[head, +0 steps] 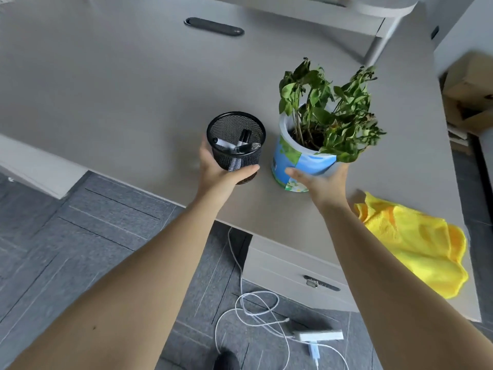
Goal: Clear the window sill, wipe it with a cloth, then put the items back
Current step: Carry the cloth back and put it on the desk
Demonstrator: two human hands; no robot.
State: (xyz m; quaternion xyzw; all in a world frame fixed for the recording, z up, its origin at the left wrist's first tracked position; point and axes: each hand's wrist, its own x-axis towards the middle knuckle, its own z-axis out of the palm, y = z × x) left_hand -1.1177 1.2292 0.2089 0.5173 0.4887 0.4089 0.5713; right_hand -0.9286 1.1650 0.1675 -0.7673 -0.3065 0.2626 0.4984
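Observation:
My left hand point(217, 170) grips a black mesh pen holder point(236, 141) with a few markers inside, over the grey desk point(106, 89). My right hand point(320, 182) wraps the base of a potted plant point(301, 161), a blue and white can with drooping green leaves point(328, 108). The can tilts slightly to the left. Whether either object rests on the desk or hangs just above it, I cannot tell. A yellow cloth point(416, 241) lies crumpled on the desk's right front corner, beside my right forearm.
A black cable grommet point(214, 26) sits in the far desk top. A drawer unit point(293, 273) stands under the desk. White cables and a power strip point(320, 336) lie on the grey floor. Cardboard boxes point(469, 97) stand at the right.

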